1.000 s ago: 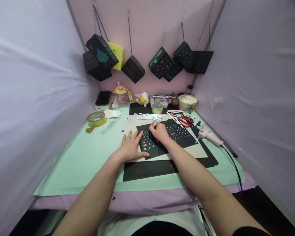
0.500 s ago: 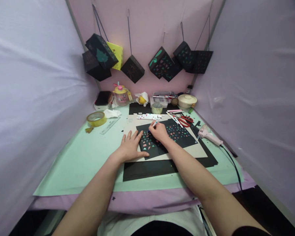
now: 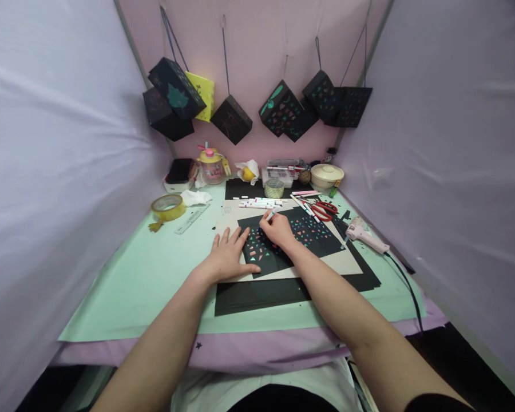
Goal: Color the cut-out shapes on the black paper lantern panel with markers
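A black sheet (image 3: pixel 278 262) covered with small coloured shapes lies at a slant on a pale board (image 3: pixel 339 266). My left hand (image 3: pixel 229 256) rests flat with spread fingers, its fingertips and thumb on the sheet's left edge. Closed around a white marker (image 3: pixel 272 214), my right hand (image 3: pixel 278 230) leans on the sheet, and the marker's tip is hard to make out near the surface. More white markers (image 3: pixel 260 203) lie in a row just beyond the sheet. Under the board are larger black sheets (image 3: pixel 257 298).
Red-handled scissors (image 3: pixel 325 212) and a corded glue gun (image 3: pixel 367 236) lie on the right. To the left are yellow tape (image 3: pixel 168 207) and a clear ruler (image 3: pixel 192 219). A lidded bowl (image 3: pixel 327 175) and a drinking bottle (image 3: pixel 211 166) stand behind. Black boxes (image 3: pixel 232 120) hang above.
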`<state>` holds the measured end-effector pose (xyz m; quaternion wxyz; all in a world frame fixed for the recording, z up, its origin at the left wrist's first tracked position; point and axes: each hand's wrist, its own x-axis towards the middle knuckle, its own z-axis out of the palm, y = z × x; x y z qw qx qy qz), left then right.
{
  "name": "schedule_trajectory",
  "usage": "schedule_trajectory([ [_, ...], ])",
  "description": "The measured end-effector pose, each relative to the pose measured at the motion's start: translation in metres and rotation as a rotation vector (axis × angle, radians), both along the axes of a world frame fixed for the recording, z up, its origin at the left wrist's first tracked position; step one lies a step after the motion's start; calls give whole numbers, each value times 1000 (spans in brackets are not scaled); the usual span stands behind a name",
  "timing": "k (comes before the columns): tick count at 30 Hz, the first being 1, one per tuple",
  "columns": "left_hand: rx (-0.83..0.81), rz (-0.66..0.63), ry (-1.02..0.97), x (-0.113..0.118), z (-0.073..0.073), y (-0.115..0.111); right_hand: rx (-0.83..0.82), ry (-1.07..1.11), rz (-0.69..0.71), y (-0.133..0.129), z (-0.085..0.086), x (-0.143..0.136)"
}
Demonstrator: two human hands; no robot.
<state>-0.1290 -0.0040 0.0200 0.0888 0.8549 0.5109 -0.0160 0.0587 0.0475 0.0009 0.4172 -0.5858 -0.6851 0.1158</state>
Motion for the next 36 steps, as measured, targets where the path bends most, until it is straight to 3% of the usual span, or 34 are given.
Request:
schedule_trajectory([
  [36,1,-2,-12,0,-1,0,0,-17,-2,0,0,0],
])
